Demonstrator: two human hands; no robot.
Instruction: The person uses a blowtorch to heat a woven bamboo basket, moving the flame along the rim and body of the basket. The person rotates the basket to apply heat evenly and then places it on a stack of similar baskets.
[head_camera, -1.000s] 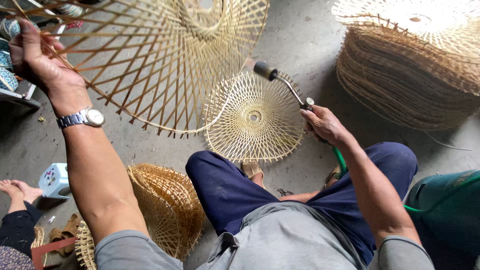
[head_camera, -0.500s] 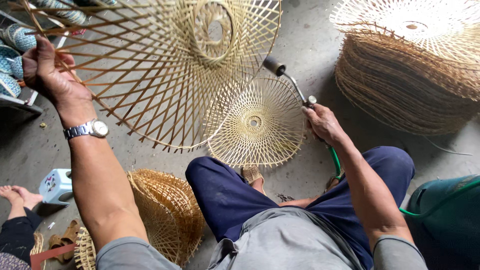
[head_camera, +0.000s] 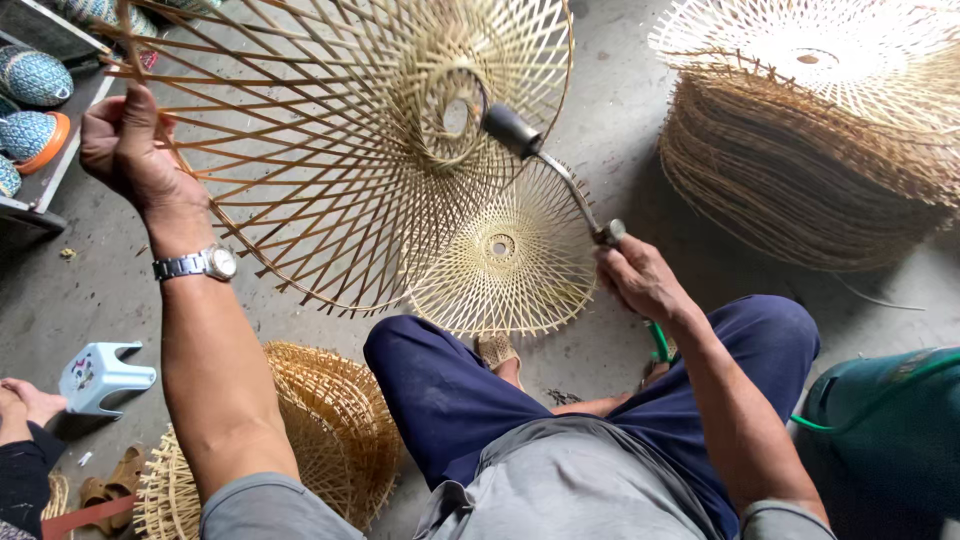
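My left hand (head_camera: 128, 150) grips the rim of a large round woven bamboo frame (head_camera: 330, 130), held up and tilted over the floor. My right hand (head_camera: 640, 280) holds a gas torch (head_camera: 560, 180) by its handle; the dark nozzle points at the frame's centre ring. A green hose (head_camera: 660, 345) runs back from the torch past my knee. A smaller flat woven bamboo disc (head_camera: 505, 260) lies on the floor under the torch.
A tall stack of woven bamboo frames (head_camera: 810, 150) stands at the right. More woven pieces (head_camera: 320, 420) lie by my left leg. Another person's hand (head_camera: 30, 400) and a small white stool (head_camera: 100, 375) are at the lower left. Patterned bowls (head_camera: 35, 80) sit at the upper left. A green container (head_camera: 890, 440) is at the right.
The large frame has swung down and right, bringing its centre ring into view. The torch nozzle has risen from the floor disc to that ring.
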